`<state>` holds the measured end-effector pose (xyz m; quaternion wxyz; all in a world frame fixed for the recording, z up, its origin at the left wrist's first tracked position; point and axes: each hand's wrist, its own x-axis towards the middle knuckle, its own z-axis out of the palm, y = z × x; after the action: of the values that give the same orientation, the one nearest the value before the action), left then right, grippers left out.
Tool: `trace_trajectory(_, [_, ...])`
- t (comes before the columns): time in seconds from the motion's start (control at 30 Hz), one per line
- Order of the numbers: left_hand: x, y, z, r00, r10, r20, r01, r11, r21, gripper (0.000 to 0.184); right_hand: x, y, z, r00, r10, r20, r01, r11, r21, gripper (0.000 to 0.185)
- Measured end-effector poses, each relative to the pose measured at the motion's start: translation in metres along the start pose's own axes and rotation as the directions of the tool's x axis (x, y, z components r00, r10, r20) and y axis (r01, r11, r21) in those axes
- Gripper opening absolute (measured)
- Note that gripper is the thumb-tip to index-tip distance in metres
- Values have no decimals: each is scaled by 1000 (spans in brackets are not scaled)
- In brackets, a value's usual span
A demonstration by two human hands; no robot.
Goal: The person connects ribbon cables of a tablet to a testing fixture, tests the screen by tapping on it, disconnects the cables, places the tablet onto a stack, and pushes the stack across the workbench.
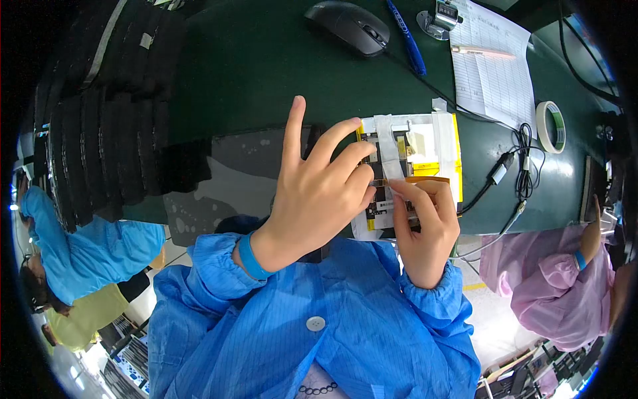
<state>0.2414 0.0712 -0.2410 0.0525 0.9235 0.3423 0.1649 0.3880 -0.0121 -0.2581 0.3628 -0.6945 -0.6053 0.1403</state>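
Note:
A circuit board assembly (402, 149) with yellow edges and strips of whitish tape lies on the green table in front of me. My left hand (319, 183) reaches over its left side, little finger raised and the ring and middle fingertips at the board's left edge. Its thumb and index finger come together near a small piece that I cannot make out clearly. Opposite, my right hand (428, 216) pinches an orange flex cable (428, 179) over the board's lower middle. The fingertips of both hands are close together, and part of the board is hidden under them.
A black mouse (349, 26), a blue pen (407, 40) and a metal tally counter (438, 20) lie at the back. Written sheets (492, 83), a tape roll (551, 126) and coiled cable (525, 166) are rightward. Black trays (106, 159) stack left. People sit on both sides.

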Motion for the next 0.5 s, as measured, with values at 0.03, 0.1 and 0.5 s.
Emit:
trace_trajectory(0.03, [0, 0, 0, 1000, -1, 2, 1, 1000, 1, 15, 0, 0, 0, 1000, -3, 4, 3, 1000, -21, 23])
trace_trajectory(0.1, [0, 1, 1, 1000, -9, 8, 9, 1000, 4, 15, 0, 3, 0, 1000, -16, 3, 16, 1000, -23, 24])
trace_trajectory(0.5, [1, 3, 1, 1000, -6, 27, 6, 1000, 10, 17, -3, 12, 0, 975, -194, 113, 208, 968, -138, 38])
